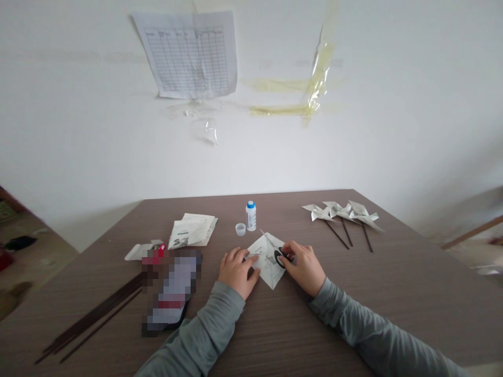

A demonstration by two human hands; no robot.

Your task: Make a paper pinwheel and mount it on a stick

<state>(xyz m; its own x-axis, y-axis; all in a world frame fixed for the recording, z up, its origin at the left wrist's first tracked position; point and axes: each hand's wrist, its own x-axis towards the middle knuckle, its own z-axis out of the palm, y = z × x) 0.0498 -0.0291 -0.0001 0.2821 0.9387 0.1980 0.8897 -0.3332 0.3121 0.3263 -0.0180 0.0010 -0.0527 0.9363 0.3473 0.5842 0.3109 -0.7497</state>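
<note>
A square printed sheet of paper (271, 277) with crossing crease lines lies turned like a diamond in front of me. My left hand (237, 269) rests at its left corner, fingers spread, with fingertips touching the paper. In my right hand (306, 266) are black-handled scissors (278, 256), gripped by the handles over the right side of the sheet. Their blades point toward the paper's far corner; I cannot tell whether they cut into it. Just beyond the sheet stand a white bottle with a blue top (251, 217) and a small clear cap (240, 229).
Three paper pinwheels (338, 210) on dark sticks lie at the back right. Left are a stack of paper squares (192, 230), a small red item (161, 249), dark sticks (98, 309) and a pixelated, phone-like object (172, 293). A white wall (275, 157) borders the table's far edge.
</note>
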